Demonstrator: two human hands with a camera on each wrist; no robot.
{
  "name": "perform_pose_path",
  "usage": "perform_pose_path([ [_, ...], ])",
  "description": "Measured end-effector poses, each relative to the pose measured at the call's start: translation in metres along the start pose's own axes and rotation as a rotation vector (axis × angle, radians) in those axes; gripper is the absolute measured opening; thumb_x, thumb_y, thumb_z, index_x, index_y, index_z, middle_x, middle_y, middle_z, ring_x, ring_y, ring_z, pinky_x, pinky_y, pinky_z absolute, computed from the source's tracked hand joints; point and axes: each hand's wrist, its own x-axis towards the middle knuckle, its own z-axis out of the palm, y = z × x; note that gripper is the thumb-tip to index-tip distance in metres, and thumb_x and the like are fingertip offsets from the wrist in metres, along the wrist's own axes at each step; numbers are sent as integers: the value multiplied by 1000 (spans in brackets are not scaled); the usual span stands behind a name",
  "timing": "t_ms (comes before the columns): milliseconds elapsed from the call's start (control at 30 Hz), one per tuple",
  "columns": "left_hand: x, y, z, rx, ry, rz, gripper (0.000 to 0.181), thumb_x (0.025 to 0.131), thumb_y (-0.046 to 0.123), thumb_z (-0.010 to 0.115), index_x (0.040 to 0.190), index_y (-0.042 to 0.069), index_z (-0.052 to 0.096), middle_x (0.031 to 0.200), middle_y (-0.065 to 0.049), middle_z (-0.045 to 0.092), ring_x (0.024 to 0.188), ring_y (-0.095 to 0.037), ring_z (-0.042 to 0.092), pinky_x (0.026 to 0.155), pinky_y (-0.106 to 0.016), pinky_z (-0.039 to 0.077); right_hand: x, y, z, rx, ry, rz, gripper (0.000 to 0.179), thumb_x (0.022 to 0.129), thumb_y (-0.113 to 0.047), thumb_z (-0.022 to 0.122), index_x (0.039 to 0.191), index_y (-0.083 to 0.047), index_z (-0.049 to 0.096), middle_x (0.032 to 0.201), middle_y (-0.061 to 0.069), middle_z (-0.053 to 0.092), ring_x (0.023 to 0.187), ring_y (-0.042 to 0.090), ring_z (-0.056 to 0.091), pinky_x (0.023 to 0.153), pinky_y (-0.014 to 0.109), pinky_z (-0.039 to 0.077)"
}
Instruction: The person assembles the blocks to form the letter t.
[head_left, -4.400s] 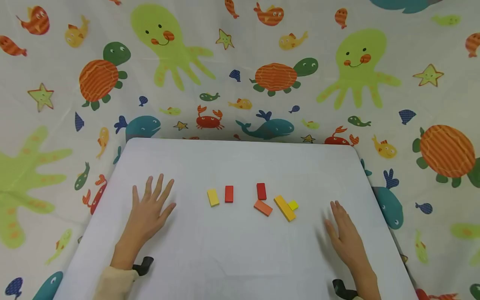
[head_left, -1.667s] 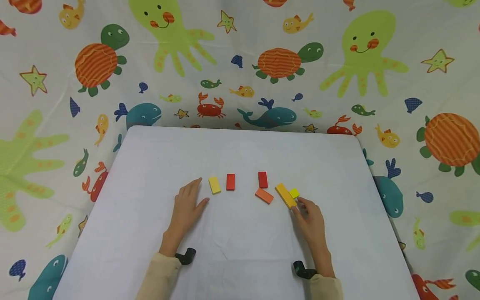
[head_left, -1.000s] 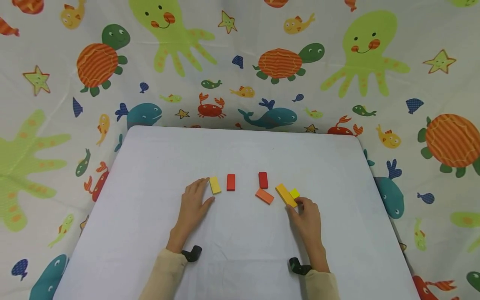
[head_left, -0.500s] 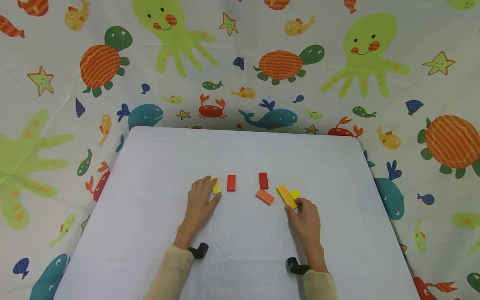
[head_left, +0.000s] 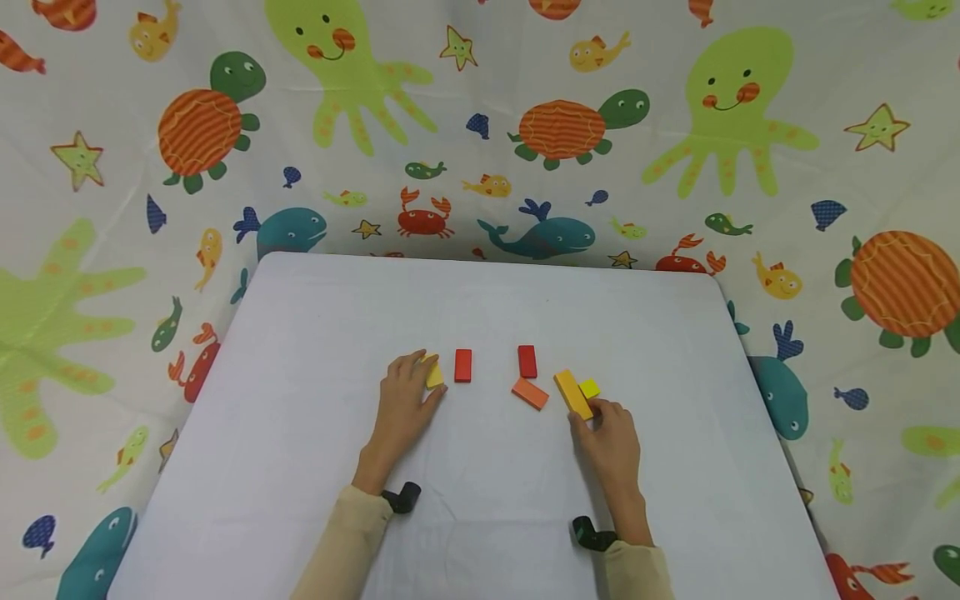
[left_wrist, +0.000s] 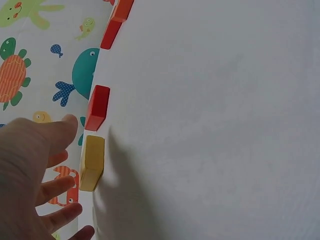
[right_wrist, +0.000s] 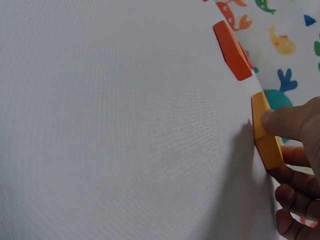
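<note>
At the left of the blocks, my left hand [head_left: 401,400] reaches around a pale yellow block [head_left: 434,377]. Its index finger passes over the far end and the thumb lies near the close end. In the left wrist view the fingers are spread and a gap shows between the thumb and that yellow block [left_wrist: 92,162]. My right hand [head_left: 611,446] pinches the near end of a long orange-yellow block [head_left: 573,393] between thumb and fingers; the right wrist view shows the thumb on the long block [right_wrist: 267,150]. A small bright yellow block [head_left: 590,388] touches its right side.
Between the hands lie a red block [head_left: 463,366], a second, darker red block [head_left: 527,362] and an orange block [head_left: 529,393] close below the latter. All rest on a white-covered table [head_left: 480,300]. A sea-animal patterned cloth [head_left: 442,92] surrounds it.
Both hands have come inward from the table's sides. The left hand has moved right to the pale yellow block; the right hand has taken hold of the long orange-yellow block. The blocks have hardly moved.
</note>
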Motion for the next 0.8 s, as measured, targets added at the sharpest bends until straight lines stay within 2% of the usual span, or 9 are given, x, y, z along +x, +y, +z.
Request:
perform_pose_path([
  [167,2,0,1,19,-15,0,56,97,27,75,147,11,58,155,-16,50,143,-41,42,105,-63,44,-2,1,3,-3,26,-2,48,92,-32,79,126,-1,69,124,21,69,113,35,62,100,51,55],
  [633,8,2,5,50,24,55,52,96,29,74,142,8,62,148,-15,57,140,-39,44,105,-63,41,-6,-5,6,25,96,-15,45,89,-33,82,120,-2,71,118,18,71,107,34,64,93,50,57],
  [800,10,3,6,58,14,57,51,97,29,73,143,10,61,148,-15,56,141,-39,43,106,-62,41,-10,-12,6,45,111,-34,42,89,-32,82,118,-3,71,115,17,72,100,31,62,88,47,57],
])
